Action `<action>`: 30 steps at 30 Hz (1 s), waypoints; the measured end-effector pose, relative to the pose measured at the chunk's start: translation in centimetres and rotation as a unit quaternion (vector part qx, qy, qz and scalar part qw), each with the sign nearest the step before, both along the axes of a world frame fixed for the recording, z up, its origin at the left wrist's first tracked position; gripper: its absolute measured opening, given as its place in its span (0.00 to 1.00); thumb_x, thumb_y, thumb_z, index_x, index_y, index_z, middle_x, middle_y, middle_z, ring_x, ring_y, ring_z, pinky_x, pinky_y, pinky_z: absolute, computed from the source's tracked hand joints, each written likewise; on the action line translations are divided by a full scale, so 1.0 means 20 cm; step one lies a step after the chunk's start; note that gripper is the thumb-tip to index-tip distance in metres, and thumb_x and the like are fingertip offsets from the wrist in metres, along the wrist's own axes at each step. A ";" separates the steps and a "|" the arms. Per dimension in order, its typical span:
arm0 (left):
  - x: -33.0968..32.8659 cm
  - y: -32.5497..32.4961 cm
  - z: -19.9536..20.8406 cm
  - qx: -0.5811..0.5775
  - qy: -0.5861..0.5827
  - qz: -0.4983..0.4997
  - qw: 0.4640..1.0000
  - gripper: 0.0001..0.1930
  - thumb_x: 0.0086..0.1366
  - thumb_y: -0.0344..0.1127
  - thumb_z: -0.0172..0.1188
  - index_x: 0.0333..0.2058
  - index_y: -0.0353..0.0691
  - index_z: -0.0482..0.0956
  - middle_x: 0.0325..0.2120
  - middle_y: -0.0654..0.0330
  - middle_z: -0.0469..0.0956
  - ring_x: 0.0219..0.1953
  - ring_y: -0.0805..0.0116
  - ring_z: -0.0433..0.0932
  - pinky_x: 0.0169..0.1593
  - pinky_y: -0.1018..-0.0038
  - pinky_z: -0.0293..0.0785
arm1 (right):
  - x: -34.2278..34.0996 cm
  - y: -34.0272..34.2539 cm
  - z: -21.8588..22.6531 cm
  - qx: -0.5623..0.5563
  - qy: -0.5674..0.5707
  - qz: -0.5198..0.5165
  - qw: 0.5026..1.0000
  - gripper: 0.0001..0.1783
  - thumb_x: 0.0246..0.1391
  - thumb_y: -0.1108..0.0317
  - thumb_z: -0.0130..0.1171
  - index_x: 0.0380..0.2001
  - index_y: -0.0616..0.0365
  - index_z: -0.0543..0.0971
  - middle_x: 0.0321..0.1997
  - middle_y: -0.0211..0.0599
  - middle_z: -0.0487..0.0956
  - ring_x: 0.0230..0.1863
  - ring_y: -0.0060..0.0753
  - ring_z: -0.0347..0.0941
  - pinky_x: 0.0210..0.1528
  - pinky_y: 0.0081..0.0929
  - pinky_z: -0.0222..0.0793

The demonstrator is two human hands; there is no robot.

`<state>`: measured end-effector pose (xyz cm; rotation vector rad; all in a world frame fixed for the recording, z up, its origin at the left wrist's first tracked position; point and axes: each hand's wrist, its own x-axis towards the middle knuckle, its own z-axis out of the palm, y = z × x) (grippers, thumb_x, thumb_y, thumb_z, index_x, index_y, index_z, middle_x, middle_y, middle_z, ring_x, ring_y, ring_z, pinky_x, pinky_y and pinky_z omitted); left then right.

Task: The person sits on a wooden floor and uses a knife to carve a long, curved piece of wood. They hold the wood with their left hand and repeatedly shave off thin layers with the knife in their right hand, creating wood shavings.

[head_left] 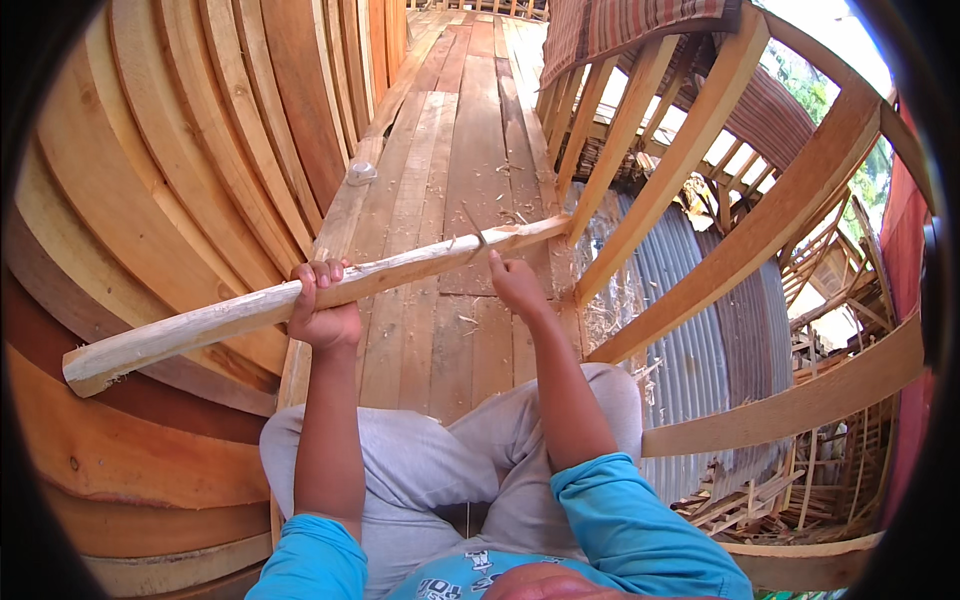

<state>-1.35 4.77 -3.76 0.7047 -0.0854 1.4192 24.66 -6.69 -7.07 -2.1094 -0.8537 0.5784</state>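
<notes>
"At the left, by the stacked planks (180,180), what shows?"

"One squared end of the pole (400,271), which slants across the person's front above the floorboards (400,370). That stretch looks pale and mostly stripped, its upper edge rough."

"And the left hand (325,312)?"

"Wrapped around the pole, fingers over the top, gripping firmly."

"Any containers?"

"None I can make out. A small whitish object (361,174) lies near the planks; whether it holds anything, I can't tell."

"Further right?"

"Pale shavings (468,320) dot the boards, so I'd judge the shaving well under way. A thin curved blade (480,237) is at the pole, the right hand (518,283) closed on its handle, which is hidden."

"What's left?"

"Around the blade, curls and darker patches suggest an unfinished stretch. The far end touches or merely overlaps the railing (664,165); I can't tell which."
</notes>
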 end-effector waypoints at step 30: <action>0.07 -0.10 0.08 0.147 0.048 -0.138 0.978 0.14 0.41 0.34 0.64 0.25 0.55 0.67 0.27 0.71 0.63 0.38 0.74 0.65 0.60 0.65 0.54 | 0.04 -0.03 -0.03 0.095 0.086 -0.102 0.987 0.33 0.58 0.41 0.56 0.26 0.68 0.78 0.20 0.35 0.74 0.25 0.25 0.69 0.29 0.30 0.65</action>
